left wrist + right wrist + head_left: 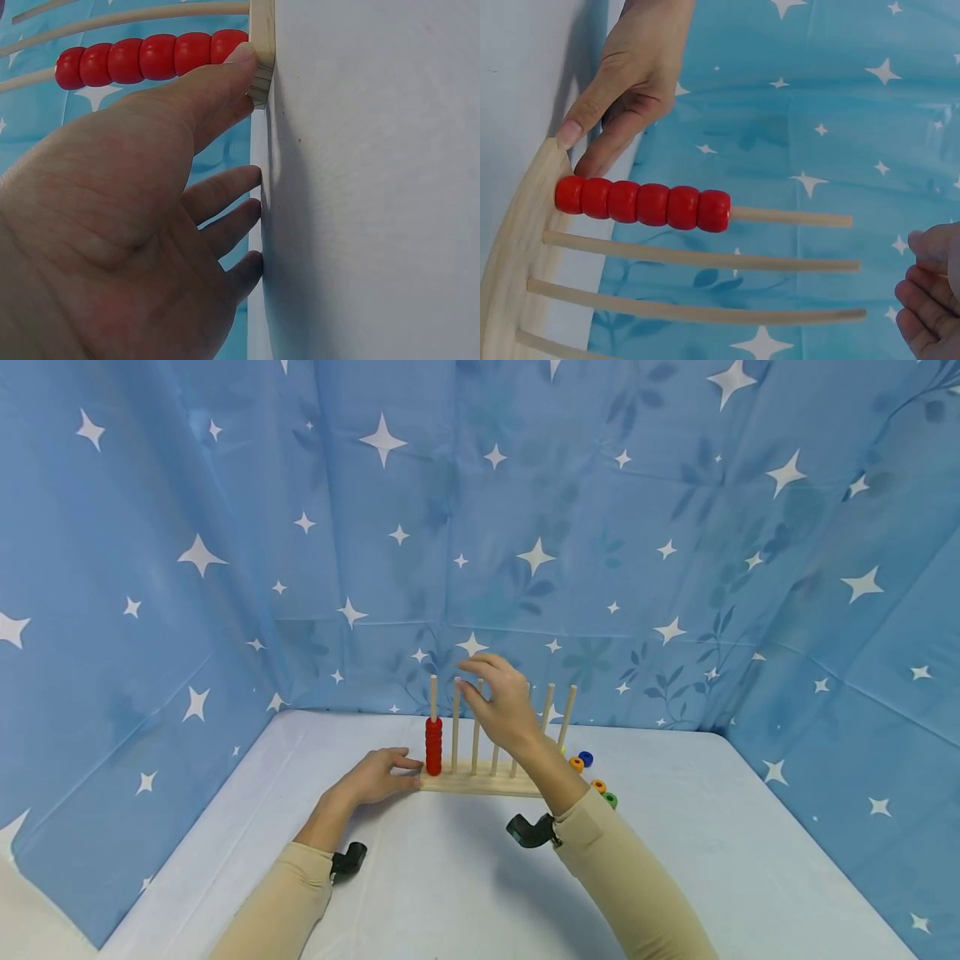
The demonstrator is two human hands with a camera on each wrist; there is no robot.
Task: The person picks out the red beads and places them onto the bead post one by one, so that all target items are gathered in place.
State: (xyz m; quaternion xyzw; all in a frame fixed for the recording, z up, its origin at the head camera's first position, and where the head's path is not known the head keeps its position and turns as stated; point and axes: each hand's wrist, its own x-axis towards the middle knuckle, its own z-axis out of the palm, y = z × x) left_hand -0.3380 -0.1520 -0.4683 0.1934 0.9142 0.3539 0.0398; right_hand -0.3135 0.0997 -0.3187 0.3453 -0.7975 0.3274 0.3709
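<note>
A wooden peg stand [483, 786] with several upright rods stands on the table. Several red beads [433, 747] are stacked on its leftmost rod, whose upper part is bare. My left hand [380, 775] pinches the left end of the base between thumb and index finger; its other fingers [232, 229] reach down to the tabletop. Over the rods hovers my right hand [501, 703], thumb and fingers bent loosely and apart, nothing visible between them. In the right wrist view, the right hand [934, 289] is beyond the rod tips, touching none of them there.
To the right of the stand lie loose rings: a blue one [586, 758], orange ones [577, 765] and a green one [610, 799]. My right forearm hides part of the stand. A star-patterned blue curtain [480, 527] surrounds the white table [300, 743].
</note>
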